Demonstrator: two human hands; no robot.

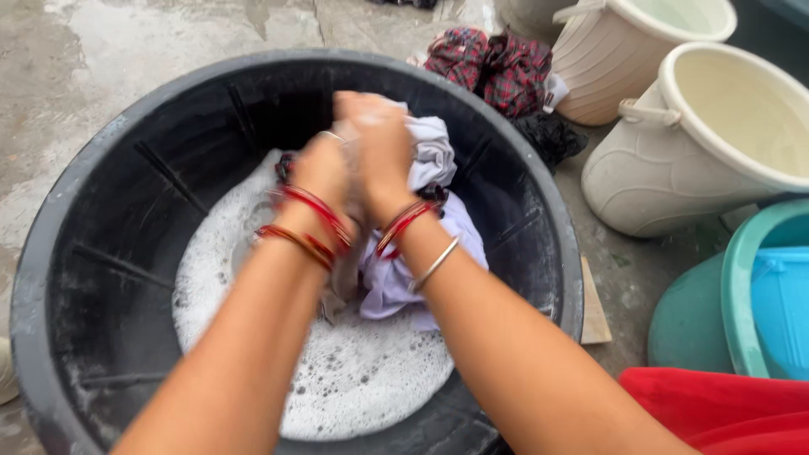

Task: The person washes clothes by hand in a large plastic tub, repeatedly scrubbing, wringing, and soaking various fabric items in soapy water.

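- Both hands meet over a large black tub (pixel 101 253) of soapy water (pixel 354 379), closed together on a bunched pale lavender garment (pixel 430 168).
- The left hand (pixel 324 168) and right hand (pixel 379 139) are pressed against each other, each grip shut on the cloth; motion blur hides the individual fingers.
- The garment lies directly between and just beyond the palms, its bulk spilling to the right of the right hand and hanging down toward the suds, so its long axis runs roughly from the hands down toward the wearer.
- The right hand sits slightly farther forward and nearer the cloth's mass.
- Both forearms reach in from the lower edge, converging at the wrists, which carry red bangles (pixel 312 223).
- Beyond the tub lie a heap of plaid clothes (pixel 493 59), two cream buckets (pixel 674 160) and a teal basin (pixel 742 286) on a wet concrete floor (pixel 126 50).
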